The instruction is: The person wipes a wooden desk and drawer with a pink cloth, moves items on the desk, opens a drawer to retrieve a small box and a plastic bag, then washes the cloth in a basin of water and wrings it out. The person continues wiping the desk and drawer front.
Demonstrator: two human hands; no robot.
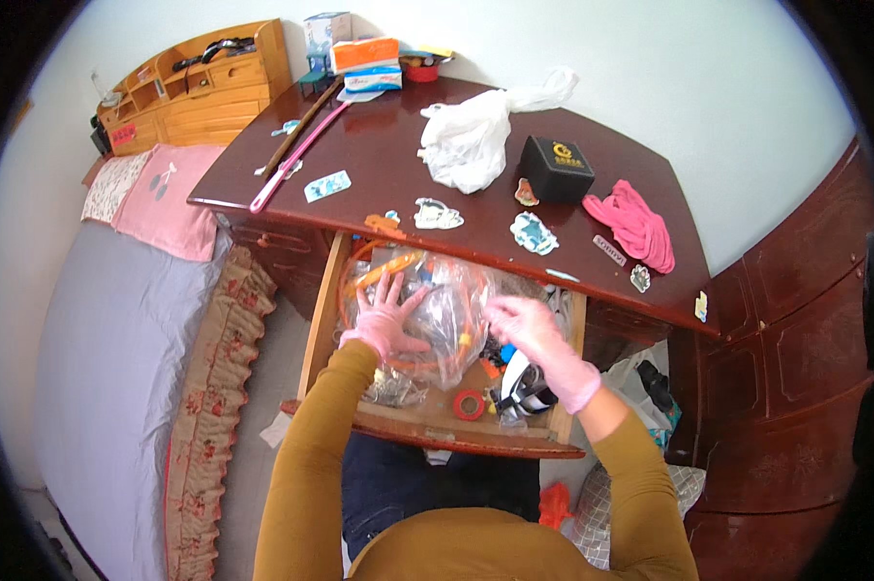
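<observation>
Presently, the wooden drawer (pixel 322 320) stands pulled out from beneath the table (pixel 374 155), and the clear plastic bag (pixel 448 324) lies inside it, with an orange item (pixel 390 269) showing at its upper left. The left hand (pixel 386 315), in a pink glove, is set palm down on the bag; its fingers are spread wide and closed on nothing. The right hand (pixel 534 334), also gloved, is positioned at the bag's right edge; its fingers are drawn together, but whether they grip the film cannot be determined. Progress, as judged from this view: access to the drawer is complete; handling of the bag appears unfinished, since it lies inside the drawer among loose parts. The full extent of the remaining work cannot be established. Count in the drawer: one clear plastic bag, one red tape roll (pixel 458 406) near the front edge, and one black-and-white item (pixel 522 387) to its right. Smaller parts overlap and cannot be counted reliably. Count on the table: one white plastic bag (pixel 468 143), one black box (pixel 556 172), one pink cloth (pixel 633 223), one brown rod (pixel 304 129), one pink rod (pixel 299 159), and two tissue packs, one orange (pixel 364 55) and one blue (pixel 373 79).
</observation>
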